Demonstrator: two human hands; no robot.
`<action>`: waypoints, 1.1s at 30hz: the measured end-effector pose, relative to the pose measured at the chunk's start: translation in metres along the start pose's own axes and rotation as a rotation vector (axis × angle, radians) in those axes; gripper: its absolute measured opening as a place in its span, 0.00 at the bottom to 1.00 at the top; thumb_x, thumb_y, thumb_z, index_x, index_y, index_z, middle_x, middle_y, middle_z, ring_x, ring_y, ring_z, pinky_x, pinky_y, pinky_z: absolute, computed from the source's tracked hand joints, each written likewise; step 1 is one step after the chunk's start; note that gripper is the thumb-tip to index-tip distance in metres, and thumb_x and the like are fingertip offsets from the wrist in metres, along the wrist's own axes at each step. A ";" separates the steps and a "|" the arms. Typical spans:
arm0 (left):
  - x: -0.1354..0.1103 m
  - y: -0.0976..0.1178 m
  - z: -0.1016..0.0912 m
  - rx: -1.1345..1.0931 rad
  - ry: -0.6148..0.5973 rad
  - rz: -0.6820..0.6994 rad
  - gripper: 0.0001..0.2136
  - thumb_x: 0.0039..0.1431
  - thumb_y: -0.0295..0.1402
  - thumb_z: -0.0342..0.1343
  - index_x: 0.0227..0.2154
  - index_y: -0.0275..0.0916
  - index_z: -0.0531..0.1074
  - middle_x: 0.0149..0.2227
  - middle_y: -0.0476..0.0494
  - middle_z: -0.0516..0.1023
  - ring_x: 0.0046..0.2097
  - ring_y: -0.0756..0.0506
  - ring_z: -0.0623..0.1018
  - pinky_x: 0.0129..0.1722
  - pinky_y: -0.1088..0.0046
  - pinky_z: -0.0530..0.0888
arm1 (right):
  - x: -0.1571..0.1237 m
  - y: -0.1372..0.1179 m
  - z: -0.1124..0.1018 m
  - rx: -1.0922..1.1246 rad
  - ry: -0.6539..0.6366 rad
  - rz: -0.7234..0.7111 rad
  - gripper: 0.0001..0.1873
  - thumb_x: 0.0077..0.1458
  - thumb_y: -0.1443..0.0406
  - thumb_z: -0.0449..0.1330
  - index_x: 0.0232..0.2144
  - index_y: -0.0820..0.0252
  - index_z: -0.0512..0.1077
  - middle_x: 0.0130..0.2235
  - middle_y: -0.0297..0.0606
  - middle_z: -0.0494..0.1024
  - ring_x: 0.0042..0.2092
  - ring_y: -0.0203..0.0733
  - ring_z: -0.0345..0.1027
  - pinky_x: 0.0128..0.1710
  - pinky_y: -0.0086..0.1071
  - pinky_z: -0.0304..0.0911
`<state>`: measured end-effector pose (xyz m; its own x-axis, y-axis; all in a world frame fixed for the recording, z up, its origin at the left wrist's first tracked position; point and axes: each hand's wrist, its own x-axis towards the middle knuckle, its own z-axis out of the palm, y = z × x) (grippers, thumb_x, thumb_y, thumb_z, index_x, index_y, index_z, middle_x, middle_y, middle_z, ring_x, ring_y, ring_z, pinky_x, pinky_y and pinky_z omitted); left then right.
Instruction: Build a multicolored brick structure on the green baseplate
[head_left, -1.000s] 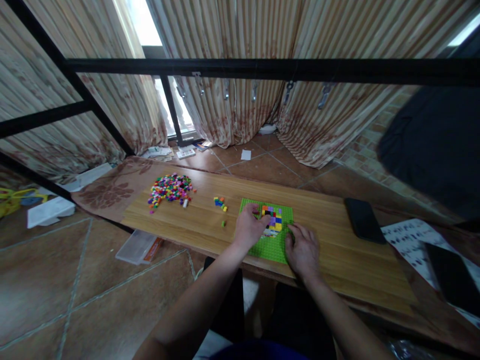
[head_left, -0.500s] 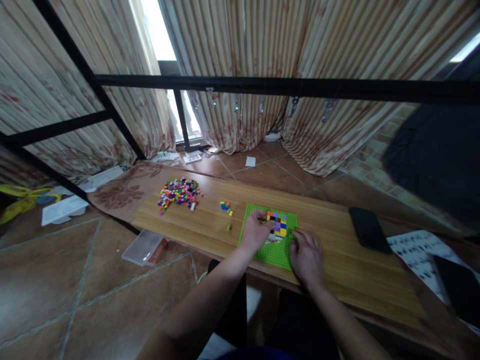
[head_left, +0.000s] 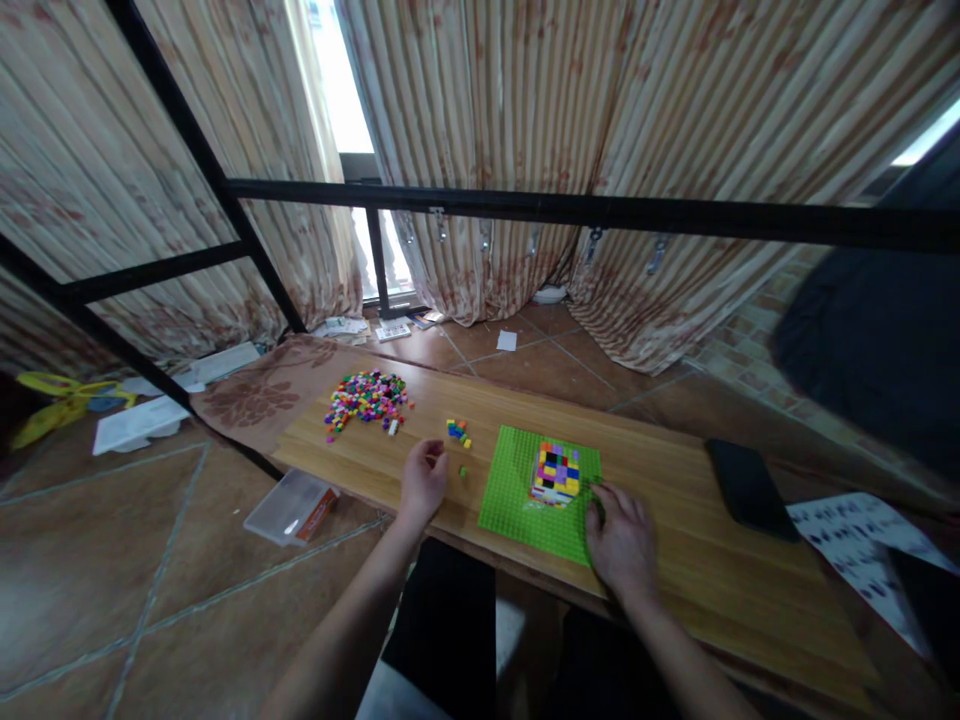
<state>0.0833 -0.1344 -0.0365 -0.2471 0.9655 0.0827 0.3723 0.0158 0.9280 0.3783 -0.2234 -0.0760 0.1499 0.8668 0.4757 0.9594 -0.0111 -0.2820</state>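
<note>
A green baseplate (head_left: 517, 490) lies on the wooden table (head_left: 675, 540) with a small multicoloured block build (head_left: 556, 473) on it. My right hand (head_left: 621, 540) rests on the plate's near right corner, fingers curled on its edge. My left hand (head_left: 424, 478) hovers over the table left of the plate, fingers loosely curled; whether they hold anything I cannot make out. A few loose bricks (head_left: 457, 432) lie just beyond it, and one green brick (head_left: 463, 470) lies beside it. A big pile of coloured bricks (head_left: 365, 395) sits further left.
A black phone (head_left: 750, 475) lies at the table's right, with printed paper (head_left: 862, 540) beyond it. A black metal frame bar (head_left: 570, 208) crosses above the table. A clear plastic box (head_left: 291, 506) lies on the tiled floor. Curtains hang behind.
My left hand has left the block build and moved left off the green plate, toward the loose bricks. My right hand stays at the plate's corner. The view has tilted up.
</note>
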 end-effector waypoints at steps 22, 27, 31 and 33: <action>0.025 0.008 0.017 0.531 -0.109 0.122 0.18 0.59 0.25 0.50 0.50 0.45 0.73 0.47 0.43 0.77 0.46 0.44 0.77 0.43 0.70 0.72 | -0.001 0.003 0.000 0.017 -0.012 -0.010 0.18 0.60 0.62 0.48 0.46 0.61 0.73 0.49 0.48 0.75 0.50 0.52 0.64 0.51 0.47 0.60; 0.032 0.011 0.015 0.614 -0.172 0.163 0.16 0.60 0.28 0.51 0.48 0.49 0.75 0.48 0.45 0.76 0.44 0.45 0.77 0.42 0.71 0.71 | 0.000 0.001 -0.002 0.006 -0.027 0.003 0.18 0.61 0.62 0.48 0.46 0.62 0.73 0.49 0.48 0.75 0.50 0.52 0.64 0.52 0.46 0.60; 0.031 0.005 0.016 0.577 -0.161 0.225 0.13 0.61 0.31 0.52 0.45 0.48 0.77 0.48 0.45 0.75 0.44 0.44 0.77 0.40 0.71 0.71 | -0.001 0.001 -0.002 -0.004 -0.031 0.004 0.18 0.60 0.62 0.48 0.47 0.62 0.73 0.49 0.48 0.75 0.50 0.52 0.63 0.52 0.46 0.60; 0.030 0.000 0.017 0.542 -0.128 0.245 0.11 0.62 0.32 0.52 0.43 0.46 0.78 0.48 0.44 0.76 0.44 0.45 0.77 0.40 0.72 0.71 | -0.001 0.002 -0.002 -0.006 -0.034 -0.002 0.18 0.60 0.63 0.48 0.47 0.62 0.73 0.50 0.48 0.75 0.51 0.51 0.63 0.52 0.46 0.60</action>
<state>0.0910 -0.1012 -0.0404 0.0006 0.9808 0.1950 0.8155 -0.1133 0.5676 0.3800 -0.2248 -0.0755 0.1395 0.8831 0.4480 0.9611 -0.0119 -0.2759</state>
